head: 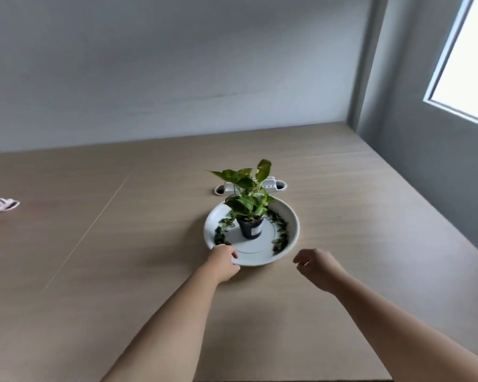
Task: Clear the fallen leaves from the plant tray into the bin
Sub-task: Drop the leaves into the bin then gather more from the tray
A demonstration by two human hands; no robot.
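A round white plant tray sits in the middle of the wooden table. In its centre stands a small black pot with a green leafy plant. Dark fallen leaves lie along the tray's inner right side, and more fallen leaves on the left side. My left hand grips the tray's near left rim. My right hand hovers just right of the tray's near edge, fingers loosely curled, holding nothing. No bin is in view.
A white socket box sits in a cable slot just behind the tray. A pale cloth-like object lies at the far left of the table. A grey wall with a window stands to the right.
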